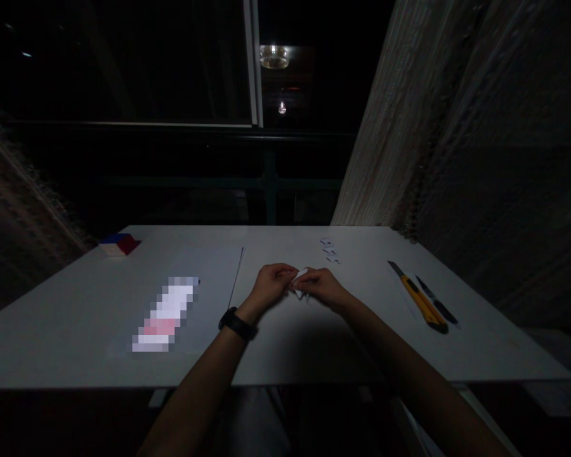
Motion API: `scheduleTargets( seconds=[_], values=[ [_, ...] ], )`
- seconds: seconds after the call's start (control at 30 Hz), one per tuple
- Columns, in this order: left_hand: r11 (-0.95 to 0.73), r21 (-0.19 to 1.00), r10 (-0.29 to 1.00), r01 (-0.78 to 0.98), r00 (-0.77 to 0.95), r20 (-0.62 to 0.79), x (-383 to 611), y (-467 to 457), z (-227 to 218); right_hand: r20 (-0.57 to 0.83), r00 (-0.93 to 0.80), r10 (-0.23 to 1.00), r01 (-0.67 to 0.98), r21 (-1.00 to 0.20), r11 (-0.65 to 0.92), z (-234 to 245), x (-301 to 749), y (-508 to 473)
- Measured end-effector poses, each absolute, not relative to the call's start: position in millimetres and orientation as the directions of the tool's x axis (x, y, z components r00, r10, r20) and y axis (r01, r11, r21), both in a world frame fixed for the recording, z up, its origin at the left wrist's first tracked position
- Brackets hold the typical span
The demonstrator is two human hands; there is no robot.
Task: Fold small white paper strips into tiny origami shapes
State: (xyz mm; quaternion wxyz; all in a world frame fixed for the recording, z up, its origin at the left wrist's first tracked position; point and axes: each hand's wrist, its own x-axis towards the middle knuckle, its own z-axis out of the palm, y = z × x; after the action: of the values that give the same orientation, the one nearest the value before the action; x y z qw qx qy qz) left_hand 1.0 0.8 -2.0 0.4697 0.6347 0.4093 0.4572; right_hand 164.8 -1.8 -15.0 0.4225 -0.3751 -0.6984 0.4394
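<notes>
Both sets of fingers closed. Left hand (272, 283) and right hand (322, 287) pinch one small white piece (302, 273), paper by the look of it, just above the counter (285, 358), centre. Exact finger placement too dark for me to tell. I'd work it with light, opposed pinches: one side steadying, the other shaping, edges aligned before pressing, no tugging.

Outward, my count: one dark wristband (238, 324), left wrist. Beyond the hands, slightly right, a short row of dark-marked bits (330, 251); I make it three or four. Right: one yellow cutter (416, 298), one dark-handled knife (438, 300) just beside it. Left: pale paper (216, 273), number of sheets unclear; one pixelated item (166, 311), unreadable. Far left: one coloured block (118, 244).
</notes>
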Motion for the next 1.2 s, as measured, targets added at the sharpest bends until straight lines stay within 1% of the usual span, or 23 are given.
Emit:
scheduleTargets(
  seconds=[0.2,0.4,0.53,0.8,0.9,1.03,1.2],
  values=[
    [-0.190,0.978,0.959,0.084,0.227,0.167,2.1,3.0,-5.9,0.275,-0.297,0.914,0.130,-0.937,0.324,-14.5,161.1,-4.2],
    [-0.193,0.975,0.958,0.113,0.238,0.162,0.0,6.0,-10.0,0.266,-0.338,0.903,0.114,-0.941,0.320,-18.1,161.0,-3.0],
    [-0.193,0.974,0.959,0.122,0.232,0.162,0.3,6.3,-9.0,0.278,-0.315,0.907,0.099,-0.941,0.323,-20.5,160.0,-0.9],
    [-0.169,0.984,0.959,0.055,0.238,0.152,3.1,5.7,-8.9,0.286,-0.311,0.906,0.030,-0.950,0.311,-18.4,157.2,-3.1],
    [-0.184,0.981,0.960,0.067,0.228,0.164,2.3,6.2,-8.8,0.300,-0.311,0.902,0.035,-0.944,0.327,-19.9,158.2,-1.8],
    [-0.203,0.973,0.963,0.110,0.203,0.178,-0.5,6.8,-8.1,0.313,-0.286,0.906,0.114,-0.927,0.356,-22.5,159.3,0.7],
    [-0.245,0.954,0.952,0.175,0.227,0.203,-2.8,6.9,-9.2,0.299,-0.284,0.911,0.086,-0.938,0.335,-21.1,158.4,-0.5]
  ],
)
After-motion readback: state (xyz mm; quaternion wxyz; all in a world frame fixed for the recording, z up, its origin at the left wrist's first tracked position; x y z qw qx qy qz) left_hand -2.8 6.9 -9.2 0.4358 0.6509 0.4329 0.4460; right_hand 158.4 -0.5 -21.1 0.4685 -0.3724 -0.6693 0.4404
